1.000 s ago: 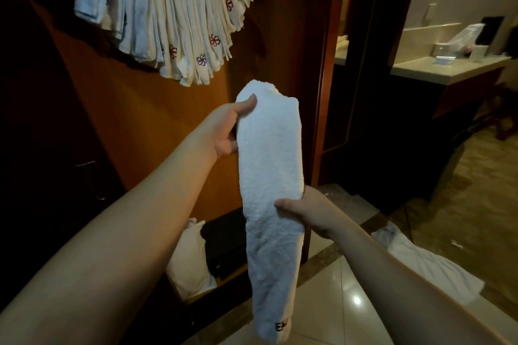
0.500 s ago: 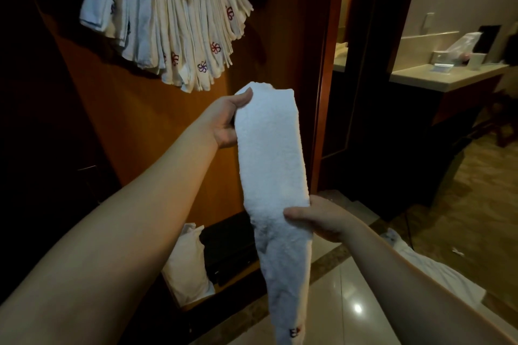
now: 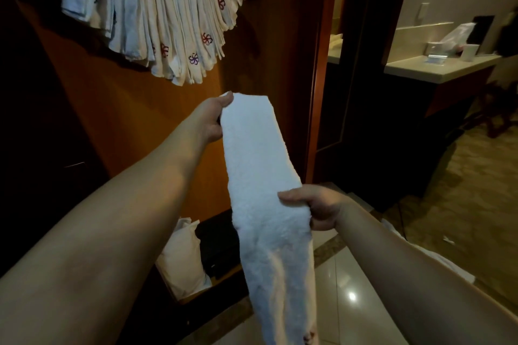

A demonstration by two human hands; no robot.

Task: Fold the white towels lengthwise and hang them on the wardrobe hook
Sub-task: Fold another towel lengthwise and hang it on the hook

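Head cam, towel [image 3: 260,165] btwn hands, hook prob hidden

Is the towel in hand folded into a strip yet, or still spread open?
Folded: the towel is a narrow strip, pinched at the top by the left hand and midway by the right hand.

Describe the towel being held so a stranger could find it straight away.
Start at the orange-brown wooden wardrobe door; below the bunch of hanging white towels, both hands stretch one long folded white terry towel. Unlike the bunch, it hangs on no hook.
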